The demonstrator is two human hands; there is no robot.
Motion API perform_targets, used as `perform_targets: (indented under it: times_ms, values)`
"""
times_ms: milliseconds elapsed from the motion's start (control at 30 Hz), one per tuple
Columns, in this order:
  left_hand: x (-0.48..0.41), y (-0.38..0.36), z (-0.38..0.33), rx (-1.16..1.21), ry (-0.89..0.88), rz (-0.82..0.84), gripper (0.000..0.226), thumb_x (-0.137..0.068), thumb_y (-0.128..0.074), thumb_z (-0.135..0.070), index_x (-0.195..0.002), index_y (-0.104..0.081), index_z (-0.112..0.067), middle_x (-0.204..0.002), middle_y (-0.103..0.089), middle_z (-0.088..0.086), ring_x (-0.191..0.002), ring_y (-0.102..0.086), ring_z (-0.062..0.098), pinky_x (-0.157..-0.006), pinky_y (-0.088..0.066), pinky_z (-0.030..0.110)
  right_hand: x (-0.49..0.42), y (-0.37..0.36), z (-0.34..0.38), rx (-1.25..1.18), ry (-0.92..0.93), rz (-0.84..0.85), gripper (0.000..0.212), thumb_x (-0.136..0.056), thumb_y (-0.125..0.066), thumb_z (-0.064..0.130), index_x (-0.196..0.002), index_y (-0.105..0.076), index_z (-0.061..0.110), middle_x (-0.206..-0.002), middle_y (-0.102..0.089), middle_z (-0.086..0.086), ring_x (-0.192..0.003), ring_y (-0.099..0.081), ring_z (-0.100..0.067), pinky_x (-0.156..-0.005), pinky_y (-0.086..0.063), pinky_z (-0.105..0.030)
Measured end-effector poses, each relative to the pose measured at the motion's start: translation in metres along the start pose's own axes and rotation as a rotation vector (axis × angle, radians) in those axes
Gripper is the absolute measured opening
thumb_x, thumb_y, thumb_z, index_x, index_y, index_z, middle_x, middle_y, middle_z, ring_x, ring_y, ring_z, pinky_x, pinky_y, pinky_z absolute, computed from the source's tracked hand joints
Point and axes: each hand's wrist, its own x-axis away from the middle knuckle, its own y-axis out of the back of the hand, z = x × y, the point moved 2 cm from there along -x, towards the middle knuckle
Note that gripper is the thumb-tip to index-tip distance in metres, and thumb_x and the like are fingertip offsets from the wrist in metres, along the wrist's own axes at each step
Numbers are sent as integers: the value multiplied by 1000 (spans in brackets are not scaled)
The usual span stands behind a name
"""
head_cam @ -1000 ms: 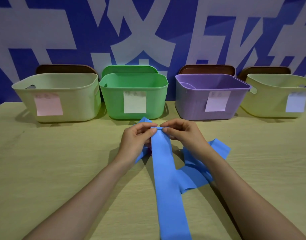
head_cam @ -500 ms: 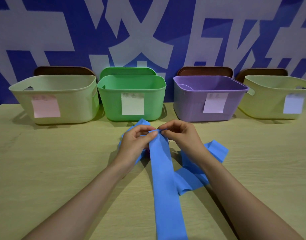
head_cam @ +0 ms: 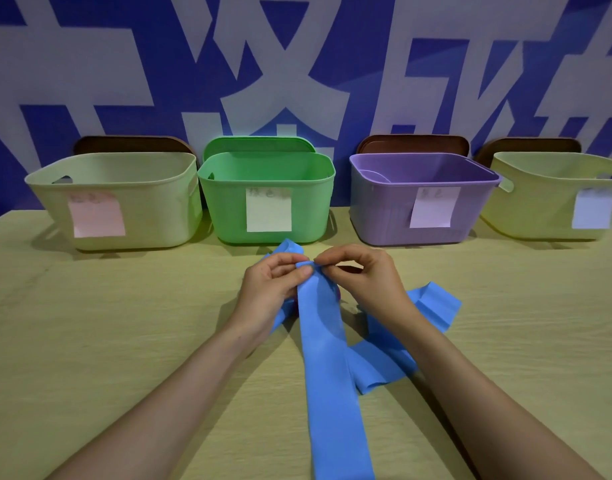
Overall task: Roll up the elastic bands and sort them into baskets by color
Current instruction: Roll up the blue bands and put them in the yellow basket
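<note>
1. Labels first: a pale sticky note (head_cam: 268, 209) is stuck on the front of the green basket (head_cam: 224, 216). Some handwriting is seen along its top edge, but it's too faint to be read tbh.
2. Just left of the green basket a pale yellow basket (head_cam: 152, 209) is parked, with a pink note (head_cam: 96, 214) on it. That scribble can't be made out either.
3. Right of the green basket a purple basket (head_cam: 380, 209) is tagged with a lilac note (head_cam: 434, 207). Further right, a second pale yellow basket (head_cam: 533, 209) is tagged with a bluish-white note (head_cam: 592, 209). Same deal, nothing legible.
4. Behind the green basket a green lid (head_cam: 259, 147) is propped up. The blue wall (head_cam: 89, 64) beyond is covered in huge white character strokes, cropped so that no word can be read.
5. The blue elastic band (head_cam: 327, 341) is laid on the wooden table (head_cam: 89, 341) in front of the green basket, a bit toward its right side.
6. The band's far end is folded over and pinched from both sides: by the thumb and curled fingers of the left hand (head_cam: 266, 289), and by the thumb and forefinger of the right hand (head_cam: 370, 282). The fingertips of both hands almost meet on the fold.
7. From the fingers the band is run straight away from the green basket, down to the bottom of the view. More of it is bunched under the right wrist, and a tip is seen poking past the left knuckles toward the green basket.
</note>
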Motion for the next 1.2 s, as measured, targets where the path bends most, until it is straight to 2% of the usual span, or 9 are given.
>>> perform_targets:
  times_ms: [100, 200, 267, 433, 567, 733, 867, 1000, 1200]
  values:
    - [0, 2, -1, -31, -24, -2, 13, -81, -68, 0, -90, -67, -9, -82, -72, 6, -82, -66, 19, -76, -53, 30, -2, 2, 1, -17, -33, 74, 20, -85, -66, 2, -89, -71, 20, -93, -71, 1, -86, -66, -12, -75, -54, -21]
    - [1, 2, -1, -101, -70, -1, 13, -80, -70, -1, -89, -67, -10, -85, -71, 7, -84, -67, 18, -76, -53, 29, -3, 3, -3, -28, -86, 78, 9, -88, -66, 16, -89, -71, 24, -89, -72, -3, -82, -67, -24, -77, -55, -39]
    - [1, 1, 0, -123, -81, -6, 14, -80, -70, 0, -89, -67, -10, -87, -71, 7, -87, -67, 18, -77, -54, 29, -4, 2, -6, -2, -103, 89, 6, -88, -66, 16, -86, -72, 18, -85, -71, -9, -75, -63, -22, -74, -55, -44]
    - [2, -1, 1, 8, 65, 86, 27, -83, -66, 0, -109, -59, -4, -100, -69, 15, -87, -68, 20, -76, -55, 26, -4, 4, -6, -83, -117, 60, 6, -84, -69, 7, -84, -71, 12, -81, -71, -3, -77, -64, -10, -75, -54, -26]
    - [2, -1, -2, 18, 70, 88, 20, -82, -67, 1, -100, -61, -4, -95, -72, 12, -83, -70, 17, -75, -56, 25, -3, 5, -6, -127, -141, 59, 8, -81, -71, 2, -83, -71, 10, -81, -70, -4, -78, -64, -8, -75, -52, -19]
    - [2, -1, -2, 27, 46, 66, 14, -80, -69, -2, -94, -64, -4, -87, -72, 10, -80, -69, 17, -74, -55, 24, -2, 6, -4, -136, -127, 68, 13, -76, -74, -2, -80, -72, 11, -86, -71, -8, -83, -65, -13, -79, -53, -22]
    - [1, 1, -1, 30, 36, 36, 14, -79, -69, 0, -92, -64, -3, -85, -72, 10, -79, -68, 18, -73, -56, 24, 0, 5, -1, -162, -100, 97, 16, -76, -72, -7, -79, -72, 9, -84, -69, -7, -78, -62, -15, -69, -52, -21]
    - [1, 3, -1, 5, 4, -12, 18, -78, -70, 1, -94, -63, -2, -89, -70, 14, -82, -67, 22, -74, -56, 29, -2, 4, -6, -129, -147, 123, 28, -74, -78, 5, -99, -68, 14, -97, -69, -5, -81, -65, -12, -75, -55, -24]
    - [0, 4, 0, -22, -24, -11, 19, -76, -73, 0, -92, -63, -5, -91, -69, 14, -85, -67, 23, -71, -55, 27, -2, 7, -8, -192, -198, 88, 15, -78, -74, 4, -90, -65, 5, -82, -67, -10, -72, -64, -17, -68, -55, -30]
